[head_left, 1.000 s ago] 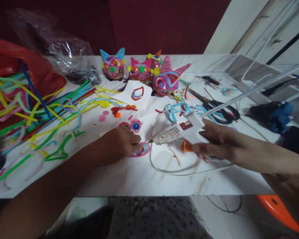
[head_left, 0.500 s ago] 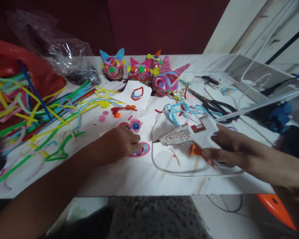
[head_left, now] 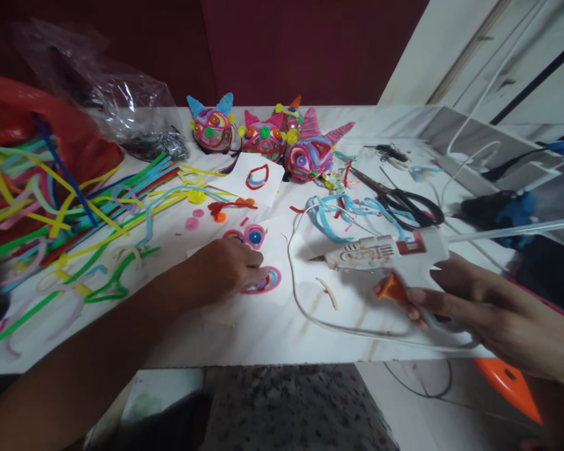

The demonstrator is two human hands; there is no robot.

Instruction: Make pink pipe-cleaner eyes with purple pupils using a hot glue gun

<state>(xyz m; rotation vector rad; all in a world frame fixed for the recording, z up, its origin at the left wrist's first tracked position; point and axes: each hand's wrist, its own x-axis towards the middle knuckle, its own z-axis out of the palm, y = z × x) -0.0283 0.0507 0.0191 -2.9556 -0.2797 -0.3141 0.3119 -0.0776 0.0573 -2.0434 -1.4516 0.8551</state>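
My right hand [head_left: 479, 307] is wrapped round the grip of a white glue gun [head_left: 371, 254] with an orange trigger. The gun's nozzle points left, above the white table. My left hand [head_left: 228, 266] rests on white paper with its fingers bent and pressed together; what they hold, if anything, is hidden. Just by its fingertips lies an oval piece of coiled pipe cleaner [head_left: 273, 277] with a pink rim. Behind the knuckles is a round pink coil with a blue button [head_left: 255, 236], and beside it a similar coil is partly covered by the hand.
Several decorated balls with pointed ears [head_left: 263, 141] stand at the back. Pipe cleaners [head_left: 117, 200] spread across the left by a red bag [head_left: 82, 125]. Black scissors [head_left: 411, 203] and light-blue scraps [head_left: 326, 219] lie at right. A white cord [head_left: 305, 310] loops over the table.
My right hand has drawn the glue gun to the right, away from my left hand. The left hand has stayed almost in place.
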